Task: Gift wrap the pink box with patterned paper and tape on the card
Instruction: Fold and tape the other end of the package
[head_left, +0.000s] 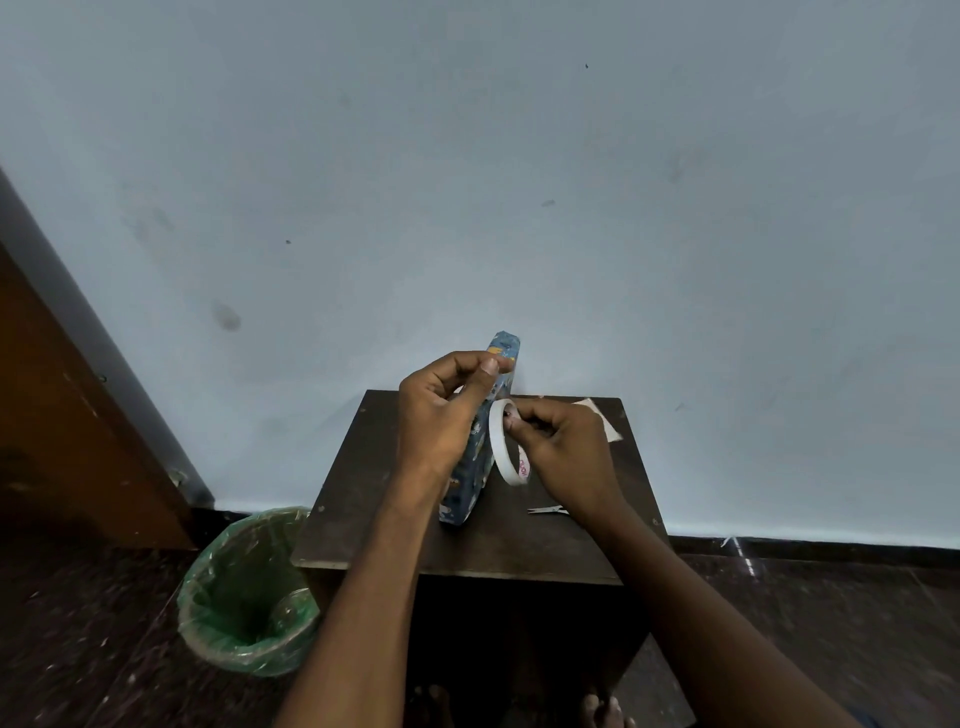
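Observation:
The box (475, 467), wrapped in blue patterned paper, stands on its edge in the middle of a small dark wooden table (384, 519). My left hand (441, 415) is in front of its upper part, thumb and forefinger pinched together near the top edge, apparently on a strip of tape. My right hand (561, 447) grips a white tape roll (506, 452) just right of the box. A pale card (602, 421) lies at the table's far right corner, partly hidden by my right hand.
Small scissors (545, 511) lie on the table under my right wrist. A bin with a green liner (244, 592) stands on the floor left of the table. A blue wall rises right behind the table, and a brown door (67, 415) is at the left.

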